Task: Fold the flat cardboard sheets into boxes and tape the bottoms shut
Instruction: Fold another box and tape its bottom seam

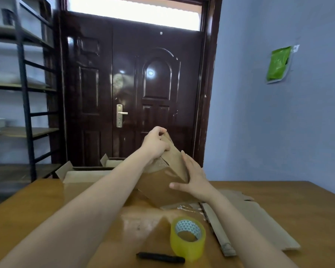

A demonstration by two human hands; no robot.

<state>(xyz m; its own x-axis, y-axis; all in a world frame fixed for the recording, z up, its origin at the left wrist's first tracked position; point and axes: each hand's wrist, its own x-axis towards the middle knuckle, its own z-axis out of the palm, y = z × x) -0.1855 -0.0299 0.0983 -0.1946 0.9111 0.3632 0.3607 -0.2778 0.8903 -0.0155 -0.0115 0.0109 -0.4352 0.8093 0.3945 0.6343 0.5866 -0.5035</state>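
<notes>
Glossy dark brown door [135, 89] behind, pale blue wall [278, 113] at right, black metal shelving [25, 89] at far left, brown wooden table [37, 206] below. Half-formed brown cardboard box [168, 176] held tilted above the table's middle, one lower corner near or on the wood, can't tell which. Left hand [155, 146] curled over the box's far upper edge, gripping a flap. Right hand [193, 180] spread wide, fingers straight, pressed flat on the near right panel. Flat brown cardboard sheets [249, 215] stacked at near right. Yellowish clear tape roll [188, 237] standing near the front edge, black pen-like tool [161, 257] just beside it. Open finished cardboard boxes [89, 174] at far left. Step in hand, judged: squaring the sheet and closing bottom flaps. Next: flaps pressed flat and held shut, one hand freed for the tape.
</notes>
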